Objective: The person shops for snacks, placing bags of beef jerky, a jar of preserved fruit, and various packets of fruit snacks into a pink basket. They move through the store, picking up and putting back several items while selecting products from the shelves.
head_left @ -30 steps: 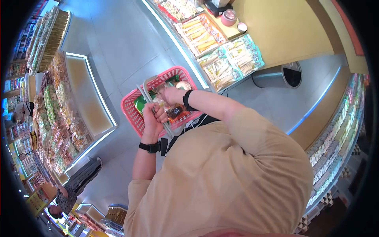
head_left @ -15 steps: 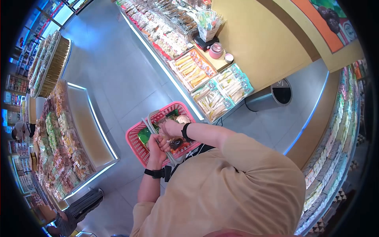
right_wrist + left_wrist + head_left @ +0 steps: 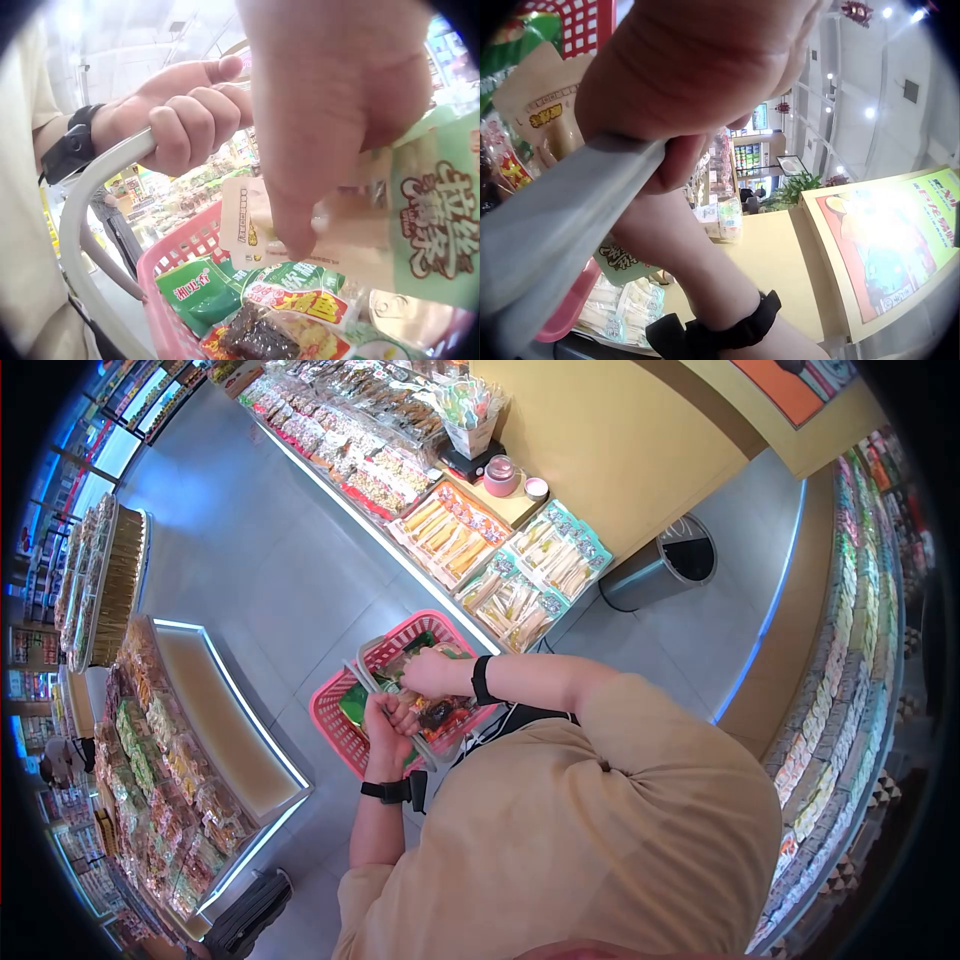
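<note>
One island shelf [image 3: 225,725] stands at far left, its outer edge stacked with snack packets. Beside it, in front of the person's body, hangs one pink basket [image 3: 335,725] with two grey handles [image 3: 90,202].

The left hand [image 3: 385,722] grips the handles from above. Its fingers [image 3: 191,124] are curled tight around the grey bar, the thumb lying along the top. One black wristband [image 3: 385,791] sits on that wrist, and a second wristband [image 3: 481,680] on the other.

The right hand [image 3: 428,672] is inside the basket's mouth. Its thumb and fingers [image 3: 296,217] are pressed together on one pale packet [image 3: 427,225], which is held just above the other goods.

Three further packets can be counted below it in the right wrist view:
- one green packet [image 3: 201,291] against the basket wall;
- one red-and-yellow packet [image 3: 304,304] beside it;
- one clear packet of dark pieces [image 3: 259,339] nearest the camera.

More goods lie under these, but their number cannot be told.

To the right runs one long table [image 3: 512,510] bearing trays of wrapped snacks and one pink jar [image 3: 498,475]. One steel bin [image 3: 650,572] stands at its end.

Compared with half a second earlier, the left hand keeps the same grip on the handles. The right hand remains over the basket's contents, and the basket is still in front of the body.
</note>
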